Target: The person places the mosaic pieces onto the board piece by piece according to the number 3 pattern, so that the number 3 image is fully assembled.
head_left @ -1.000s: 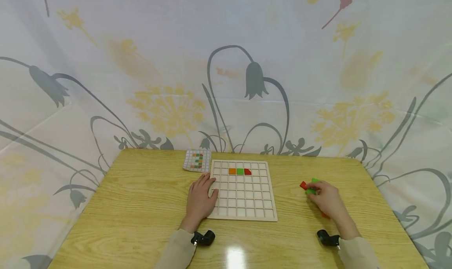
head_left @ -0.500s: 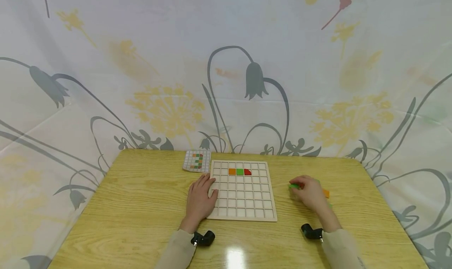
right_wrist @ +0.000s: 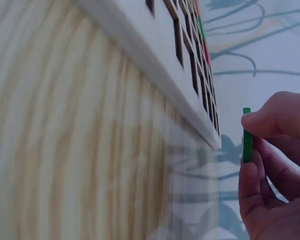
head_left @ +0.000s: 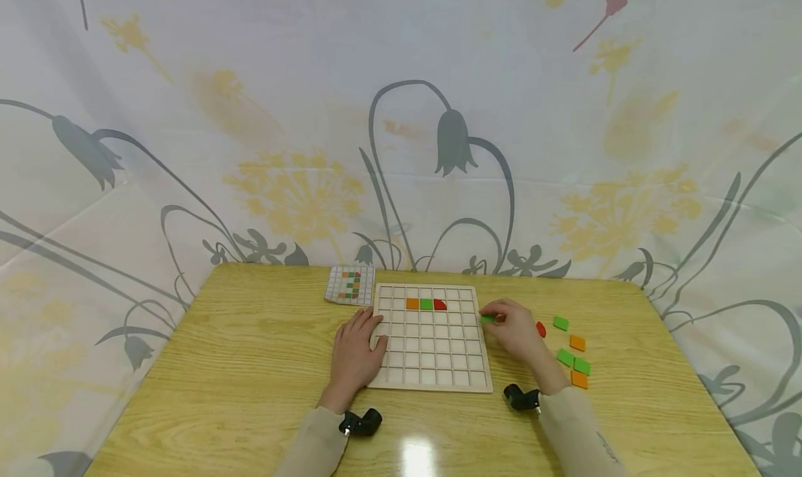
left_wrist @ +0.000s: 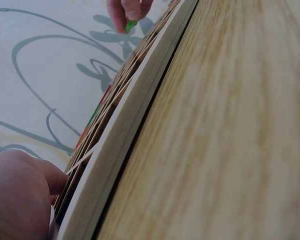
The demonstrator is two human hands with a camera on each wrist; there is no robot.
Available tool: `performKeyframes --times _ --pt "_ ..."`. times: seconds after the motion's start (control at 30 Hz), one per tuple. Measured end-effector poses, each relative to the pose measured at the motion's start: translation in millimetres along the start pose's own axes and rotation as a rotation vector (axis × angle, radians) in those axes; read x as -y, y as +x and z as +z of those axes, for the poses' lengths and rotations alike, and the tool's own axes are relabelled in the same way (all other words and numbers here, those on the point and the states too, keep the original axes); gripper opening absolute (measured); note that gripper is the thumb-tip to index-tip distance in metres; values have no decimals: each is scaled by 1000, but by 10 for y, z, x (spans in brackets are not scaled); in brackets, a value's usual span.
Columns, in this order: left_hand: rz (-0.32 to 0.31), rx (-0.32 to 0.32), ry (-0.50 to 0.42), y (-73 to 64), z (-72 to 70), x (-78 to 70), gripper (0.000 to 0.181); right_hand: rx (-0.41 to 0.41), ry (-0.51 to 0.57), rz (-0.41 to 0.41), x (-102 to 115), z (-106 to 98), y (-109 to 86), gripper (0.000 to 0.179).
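A wooden grid board [head_left: 459, 379] lies in the middle of the table. In its second row sit an orange tile [head_left: 412, 303], a green tile [head_left: 426, 303] and a red tile with one rounded corner [head_left: 440, 304]. My left hand [head_left: 357, 348] rests on the board's left edge with its fingers extended. At the board's right edge, my right hand [head_left: 512, 331] pinches a green square tile [right_wrist: 247, 135] between thumb and fingers, raised above the table in the right wrist view.
A printed pattern card [head_left: 350, 285] lies behind the board's left corner. Right of the right hand are several loose tiles, among them a red rounded one [head_left: 541, 329], green ones [head_left: 560, 322] and orange ones [head_left: 579, 379]. A patterned curtain [head_left: 401, 150] stands behind the table.
My right hand has come left from the loose tiles to the board's right edge, carrying the green tile. The loose tiles are now uncovered. My left hand has stayed in place.
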State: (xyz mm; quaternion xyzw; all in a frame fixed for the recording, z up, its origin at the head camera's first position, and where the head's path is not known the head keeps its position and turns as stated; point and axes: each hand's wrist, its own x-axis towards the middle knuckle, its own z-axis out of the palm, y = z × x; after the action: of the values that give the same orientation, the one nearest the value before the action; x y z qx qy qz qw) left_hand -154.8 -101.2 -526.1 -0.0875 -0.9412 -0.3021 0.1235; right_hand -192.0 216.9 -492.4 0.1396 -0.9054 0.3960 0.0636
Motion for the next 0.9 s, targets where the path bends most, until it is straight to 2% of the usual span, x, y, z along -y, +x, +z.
performKeyframes --times 0.37,0.9 --pt "-7 9 -7 1 -11 -11 37 51 49 -26 107 221 183 18" --pt "-4 4 -6 2 -2 -2 37 143 99 55 186 442 347 16"
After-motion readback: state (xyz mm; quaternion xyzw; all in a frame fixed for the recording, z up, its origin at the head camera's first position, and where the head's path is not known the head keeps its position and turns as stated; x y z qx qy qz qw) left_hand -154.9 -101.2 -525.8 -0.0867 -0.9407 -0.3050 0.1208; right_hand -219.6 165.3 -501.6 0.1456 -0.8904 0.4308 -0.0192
